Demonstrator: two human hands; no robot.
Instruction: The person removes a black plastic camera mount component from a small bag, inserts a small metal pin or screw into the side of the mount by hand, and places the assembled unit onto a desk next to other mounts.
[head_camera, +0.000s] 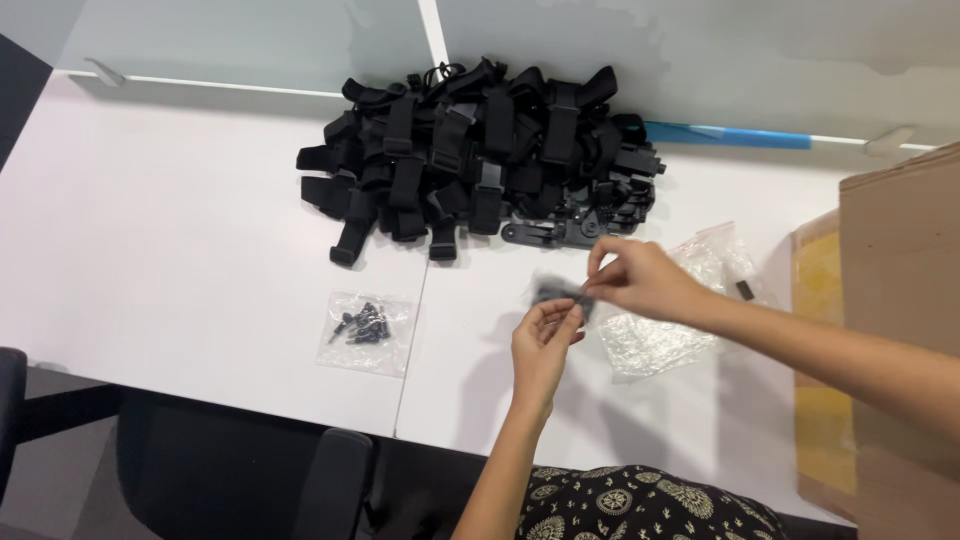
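Note:
Both my hands meet above the white table (180, 250), pinching a small clear plastic bag (556, 292) with a dark part inside. My left hand (542, 345) grips its lower edge and my right hand (640, 278) grips its upper right edge. Just beyond the hands lies a big heap of black straps and buckles (480, 150). A clear bag of small black screws (367, 328) rests on the table to the left of my left hand.
Empty crumpled clear bags (660, 335) lie under my right forearm. An open cardboard box (890, 330) stands at the right edge. A black chair (330, 480) sits below the table's near edge. A blue strip (725, 135) runs along the back wall.

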